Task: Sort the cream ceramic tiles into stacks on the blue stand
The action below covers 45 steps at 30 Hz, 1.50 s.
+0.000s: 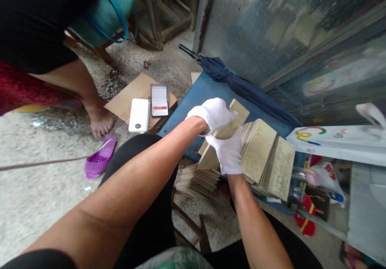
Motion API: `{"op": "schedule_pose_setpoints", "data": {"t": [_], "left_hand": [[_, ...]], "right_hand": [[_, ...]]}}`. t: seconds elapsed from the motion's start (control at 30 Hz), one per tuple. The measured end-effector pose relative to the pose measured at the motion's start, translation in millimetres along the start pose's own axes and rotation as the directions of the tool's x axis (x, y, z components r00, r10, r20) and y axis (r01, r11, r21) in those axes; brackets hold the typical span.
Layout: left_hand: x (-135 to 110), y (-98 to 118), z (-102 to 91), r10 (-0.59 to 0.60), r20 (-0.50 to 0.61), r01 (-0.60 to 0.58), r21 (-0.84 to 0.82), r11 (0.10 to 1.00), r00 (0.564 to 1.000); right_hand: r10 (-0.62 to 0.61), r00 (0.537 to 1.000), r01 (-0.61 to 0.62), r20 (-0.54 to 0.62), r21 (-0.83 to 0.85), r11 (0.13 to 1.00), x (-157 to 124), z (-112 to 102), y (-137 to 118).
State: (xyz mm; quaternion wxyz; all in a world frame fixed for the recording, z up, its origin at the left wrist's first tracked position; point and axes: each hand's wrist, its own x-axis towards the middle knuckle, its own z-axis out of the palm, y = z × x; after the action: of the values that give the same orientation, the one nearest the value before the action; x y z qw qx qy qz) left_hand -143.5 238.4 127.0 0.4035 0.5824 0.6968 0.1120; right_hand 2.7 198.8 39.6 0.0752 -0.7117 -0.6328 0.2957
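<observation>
Both my hands wear white gloves and meet over a blue board (196, 96). My left hand (212, 114) is closed over the upper part of a thin tan wooden slat (220, 134). My right hand (228, 152) grips the same slat lower down, fingers wrapped round it. To the right of my hands lies a fanned stack of similar slats (267, 158), and a second pile of slats (197, 180) sits below my hands near my knee.
A folded dark blue umbrella (241, 84) lies along the board's far edge. A phone (159, 100) and a white power bank (138, 115) rest on cardboard (134, 92). Another person's bare foot (99, 120) and a purple sandal (99, 160) are at left. Bags and clutter (316, 188) are at right.
</observation>
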Motion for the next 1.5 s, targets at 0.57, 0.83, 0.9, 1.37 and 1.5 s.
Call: {"op": "schedule_pose_setpoints", "data": {"t": [0.57, 0.83, 0.9, 1.37, 1.5], "left_hand": [[-6, -11, -23.4, -0.060, -0.126, 0.055, -0.038, 0.998, 0.990], [-5, -16, -22.1, -0.062, -0.165, 0.050, -0.074, 0.996, 0.984], [-6, -14, -23.5, -0.073, -0.153, 0.063, -0.073, 0.995, 0.986], [-5, -7, -24.2, -0.027, -0.125, 0.028, 0.002, 1.000, 0.992], [-4, -3, -25.4, -0.011, -0.137, 0.020, 0.061, 0.998, 0.991]], "right_hand": [[0.438, 0.898, -0.421, -0.025, -0.330, 0.845, 74, 46, 27], [0.451, 0.892, -0.422, -0.026, -0.403, 0.812, 79, 55, 28], [0.453, 0.891, -0.431, -0.041, -0.395, 0.811, 78, 57, 27], [0.072, 0.991, -0.088, -0.116, -0.136, 0.987, 53, 40, 37], [0.081, 0.996, -0.076, -0.043, 0.112, 0.991, 10, 26, 67]]}}
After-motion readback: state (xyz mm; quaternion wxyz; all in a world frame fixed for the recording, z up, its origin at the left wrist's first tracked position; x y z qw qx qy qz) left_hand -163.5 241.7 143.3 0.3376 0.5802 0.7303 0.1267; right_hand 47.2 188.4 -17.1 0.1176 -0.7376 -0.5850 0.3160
